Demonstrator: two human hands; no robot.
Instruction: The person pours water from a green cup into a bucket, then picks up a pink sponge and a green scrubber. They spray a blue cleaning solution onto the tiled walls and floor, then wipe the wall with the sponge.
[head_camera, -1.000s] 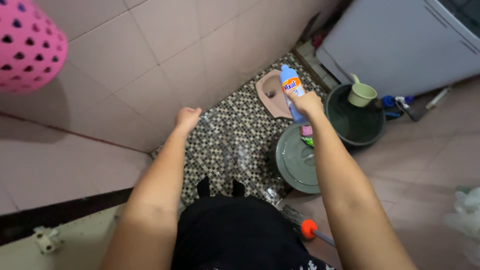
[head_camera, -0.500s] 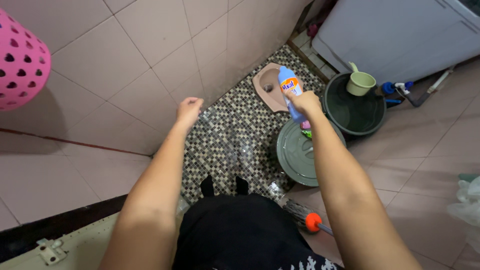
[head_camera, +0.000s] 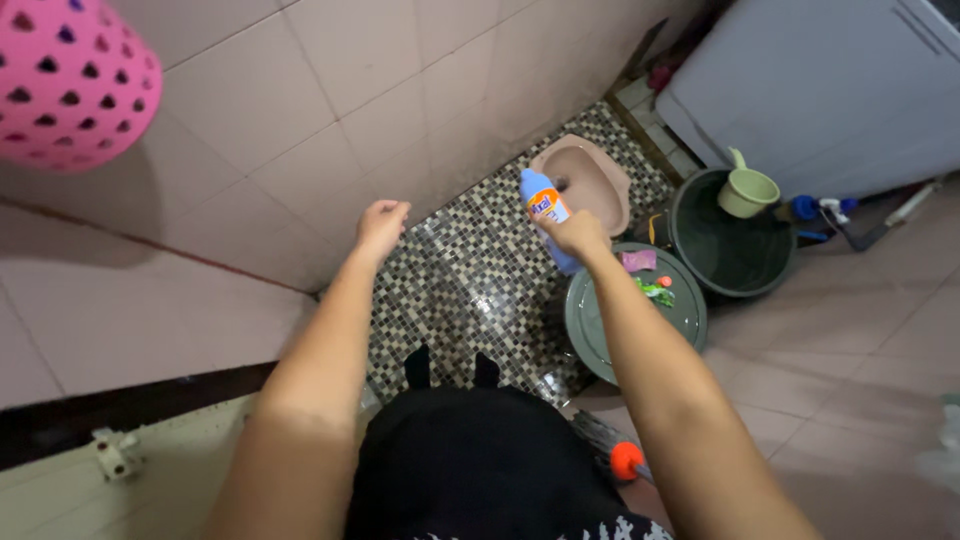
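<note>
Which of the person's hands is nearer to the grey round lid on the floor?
Right. The right hand, gripping the blue bottle, sits just above and left of the grey lid in the view. The left hand is empty and further left, over the mosaic floor by the wall.

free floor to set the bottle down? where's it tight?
Bare mosaic floor between the pink tiled wall and the grey lid, below the squat pan. Crowded on the right: lid with small items, dark bucket with scoop, brush.
</note>
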